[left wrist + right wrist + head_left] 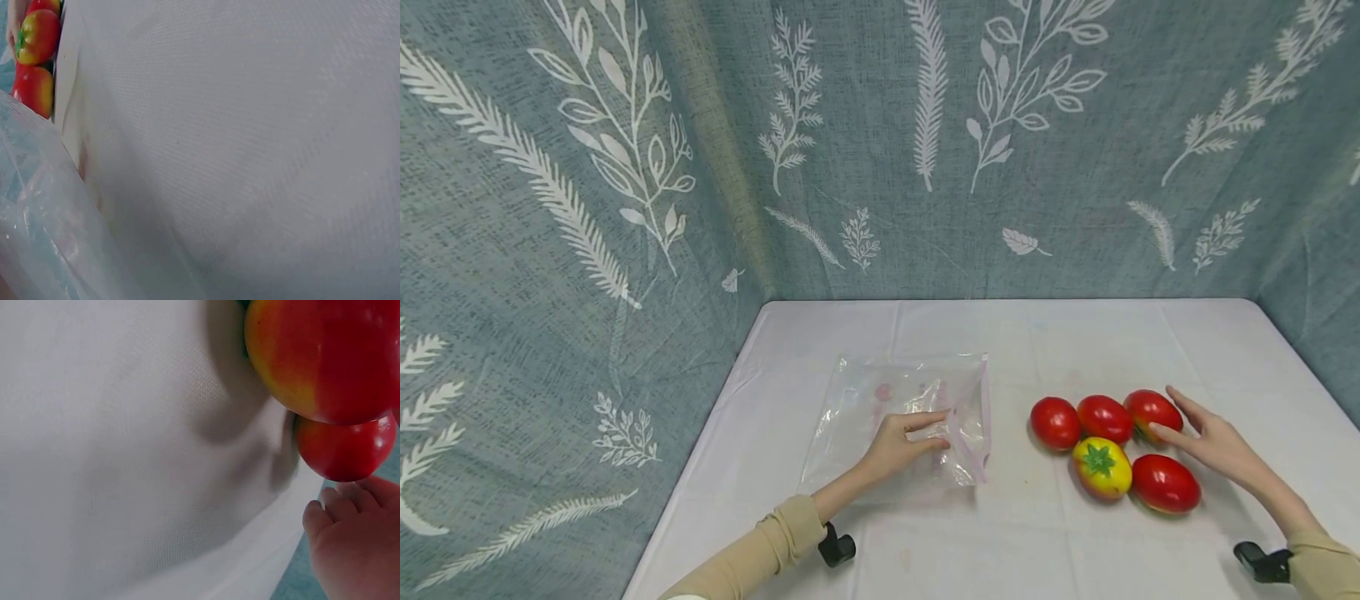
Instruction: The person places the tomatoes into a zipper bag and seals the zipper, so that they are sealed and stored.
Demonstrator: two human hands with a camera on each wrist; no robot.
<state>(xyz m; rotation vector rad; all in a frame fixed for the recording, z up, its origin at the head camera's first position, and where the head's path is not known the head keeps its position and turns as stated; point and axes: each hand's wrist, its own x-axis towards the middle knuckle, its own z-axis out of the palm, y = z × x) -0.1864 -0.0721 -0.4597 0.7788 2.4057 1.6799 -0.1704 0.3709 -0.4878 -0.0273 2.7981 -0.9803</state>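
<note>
A clear zip bag point(865, 400) with a pinkish strip along its right-hand mouth lies on the left part of the table. My left hand point(898, 446) pinches the bag near that mouth, which gapes a little. In the left wrist view the crumpled film point(56, 212) fills the lower left. Several shiny tomatoes sit grouped at right, one turned with its yellow end and green calyx point(1101, 468) upward. My right hand point(1221, 450) straddles the far right tomato point(1152, 410), thumb in front and fingers at its right side. A firm grip is not plain.
A near tomato point(1167, 483) lies just left of my right hand, and two more point(1056, 423) stand farther left. A white cloth point(1000, 550) covers the table. Patterned teal curtains point(880, 233) hang behind and at the sides.
</note>
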